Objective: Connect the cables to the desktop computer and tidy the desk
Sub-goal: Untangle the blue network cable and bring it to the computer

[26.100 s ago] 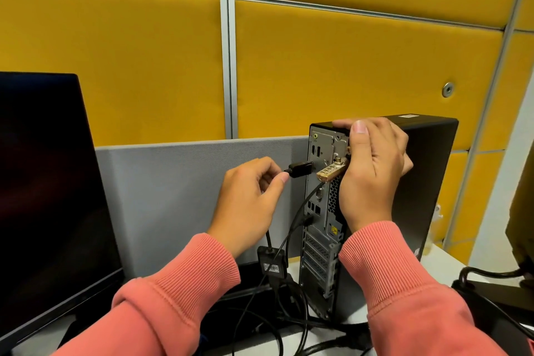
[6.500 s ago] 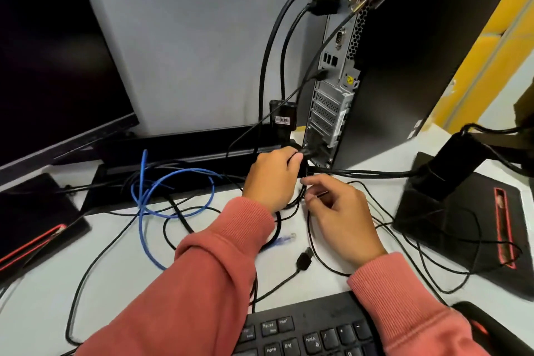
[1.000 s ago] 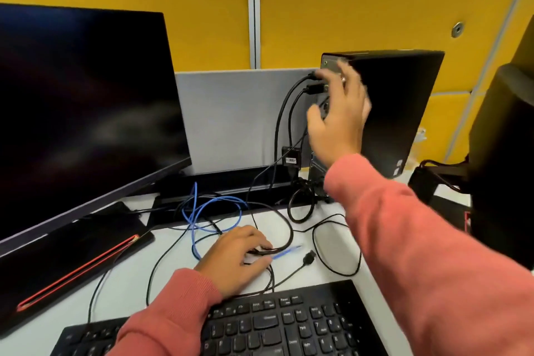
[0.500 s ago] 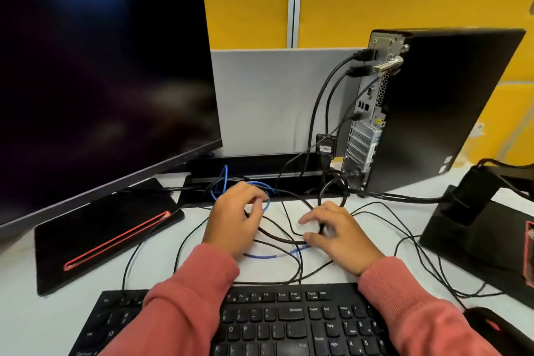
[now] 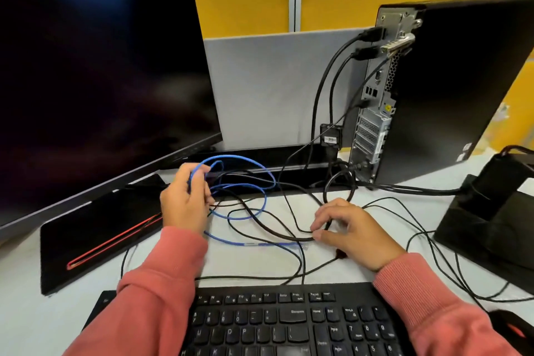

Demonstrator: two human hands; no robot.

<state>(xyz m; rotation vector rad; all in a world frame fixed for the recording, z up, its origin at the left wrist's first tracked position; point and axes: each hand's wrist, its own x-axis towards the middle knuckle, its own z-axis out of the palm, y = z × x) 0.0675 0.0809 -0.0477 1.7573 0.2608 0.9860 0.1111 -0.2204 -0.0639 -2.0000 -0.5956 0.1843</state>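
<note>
Blue cable [image 5: 245, 186] loops gripped in raised left hand [image 5: 185, 199]; right hand [image 5: 351, 230] pinches black cable [image 5: 277, 233] on desk.

Keyboard [image 5: 289, 324]: white key legends, mostly blurred; digits 7, 8, 9 and 4, 5 readable on the right block, "Home" and what looks like "Backspace" in the row above, letters O and P mid-row. Adapter [image 5: 330, 136] on the cables carries a white barcode sticker, text too small. Tower [image 5: 450, 89] has a yellow sticker on its rear panel and a small white mark low on its side, both unreadable.

left hand [image 5: 185, 199] gripping blue cable [image 5: 245, 182], right hand [image 5: 351, 228] pinching black cable [image 5: 268, 228]
</note>
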